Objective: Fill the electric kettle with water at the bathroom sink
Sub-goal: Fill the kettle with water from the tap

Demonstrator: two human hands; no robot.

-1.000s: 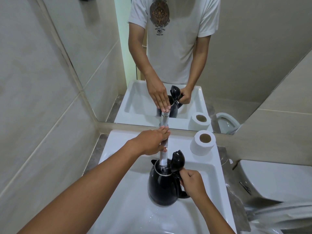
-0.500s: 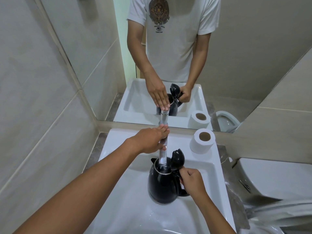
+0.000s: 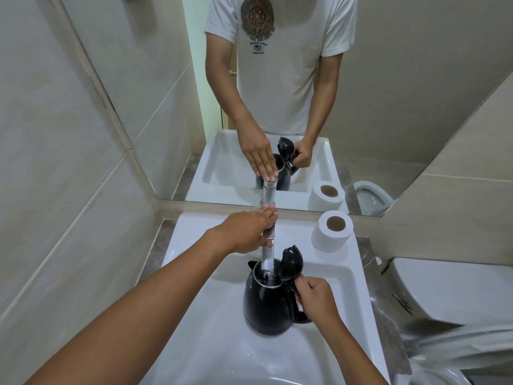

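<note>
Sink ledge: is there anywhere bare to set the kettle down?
The white sink's back-left ledge, between the grey tiled wall and the chrome tap, is bare. The right corner holds a white toilet roll. Mid-basin is crowded: black electric kettle, both hands.

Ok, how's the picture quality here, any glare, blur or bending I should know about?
Head view: soft, even light with no harsh shadows; the wide lens bows the wall tile lines and stretches the left forearm; the kettle and tap are sharp; faint sheen on the wet sink and on the kettle; the mirror doubles both hands; the bottom right corner smears past the toilet.
</note>
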